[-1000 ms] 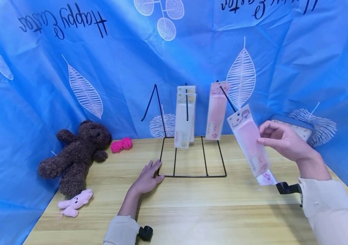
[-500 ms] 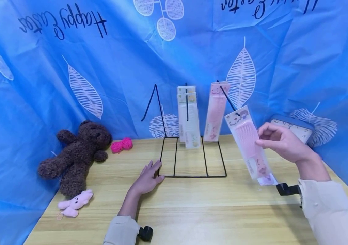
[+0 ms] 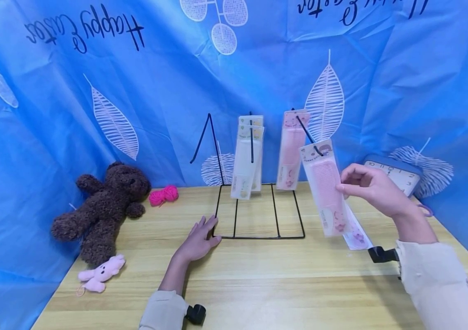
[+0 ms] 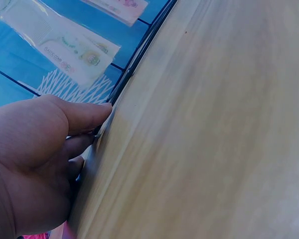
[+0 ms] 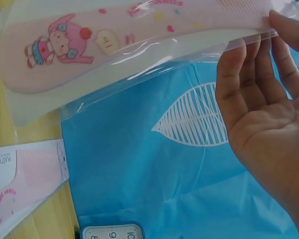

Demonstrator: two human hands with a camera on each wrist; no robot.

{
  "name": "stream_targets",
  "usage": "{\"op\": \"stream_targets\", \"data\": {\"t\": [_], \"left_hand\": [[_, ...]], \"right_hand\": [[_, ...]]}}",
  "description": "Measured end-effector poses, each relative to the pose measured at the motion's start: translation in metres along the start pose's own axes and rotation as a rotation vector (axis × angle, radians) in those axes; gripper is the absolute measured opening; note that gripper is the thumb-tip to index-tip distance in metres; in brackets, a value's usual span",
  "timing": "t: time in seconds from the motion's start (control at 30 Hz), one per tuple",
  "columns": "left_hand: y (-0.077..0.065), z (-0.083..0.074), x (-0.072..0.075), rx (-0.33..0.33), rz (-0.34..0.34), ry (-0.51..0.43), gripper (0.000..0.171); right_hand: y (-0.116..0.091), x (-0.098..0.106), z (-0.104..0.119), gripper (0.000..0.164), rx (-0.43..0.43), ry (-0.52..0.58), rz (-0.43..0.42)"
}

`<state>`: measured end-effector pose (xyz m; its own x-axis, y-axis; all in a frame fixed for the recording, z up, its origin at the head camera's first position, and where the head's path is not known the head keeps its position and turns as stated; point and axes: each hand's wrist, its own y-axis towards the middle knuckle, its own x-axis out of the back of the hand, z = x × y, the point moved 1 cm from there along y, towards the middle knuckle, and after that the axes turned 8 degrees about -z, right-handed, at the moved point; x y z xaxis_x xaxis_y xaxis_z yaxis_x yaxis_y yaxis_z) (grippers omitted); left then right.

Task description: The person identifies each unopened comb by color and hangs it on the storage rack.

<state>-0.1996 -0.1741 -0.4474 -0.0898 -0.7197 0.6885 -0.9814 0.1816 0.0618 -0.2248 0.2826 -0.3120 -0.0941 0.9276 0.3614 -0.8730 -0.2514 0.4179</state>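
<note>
My right hand pinches the edge of a pink comb in a clear package. The package hangs tilted at the right hook of a black wire rack, and the hook's tip shows in front of its top card. The right wrist view has its handle, with a cartoon figure, up close. At the rack's front left corner rests my left hand, fingers extended and thumb at the wire. Pale packaged combs hang on the middle hook; another pink packaged comb hangs farther back on the right.
Another packaged comb lies on the wooden table, partly behind the held one. A blue-framed clock stands back right. Left of the rack are a brown teddy bear, pink yarn and a pink plush toy.
My right hand has moved slightly left with the pink comb, which now hangs more upright, the hook's tip in front of its card. The pale combs swing on their hook. The left hand stays put.
</note>
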Motion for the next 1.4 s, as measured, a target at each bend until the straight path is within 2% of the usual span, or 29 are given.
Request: {"op": "stream_targets", "data": {"t": [0.3,0.67,0.83,1.13,1.4], "left_hand": [[0.001,-0.001,0.000,-0.011,0.003,0.006,0.060],[0.002,-0.001,-0.001,-0.011,0.005,-0.010,0.059],[0.002,-0.001,-0.001,-0.006,0.005,-0.012,0.060],[0.001,-0.003,0.001,-0.014,0.003,-0.007,0.059],[0.000,-0.002,0.001,-0.011,0.002,-0.014,0.059]], "right_hand": [[0.010,-0.008,0.001,0.016,-0.049,-0.052,-0.080],[0.026,-0.026,-0.005,0.025,-0.123,-0.012,-0.200],[0.034,-0.029,-0.007,0.027,-0.144,0.019,-0.217],[0.048,-0.033,-0.011,0.023,-0.131,0.058,-0.197],[0.067,-0.039,-0.013,0.022,-0.181,0.054,-0.240]]}}
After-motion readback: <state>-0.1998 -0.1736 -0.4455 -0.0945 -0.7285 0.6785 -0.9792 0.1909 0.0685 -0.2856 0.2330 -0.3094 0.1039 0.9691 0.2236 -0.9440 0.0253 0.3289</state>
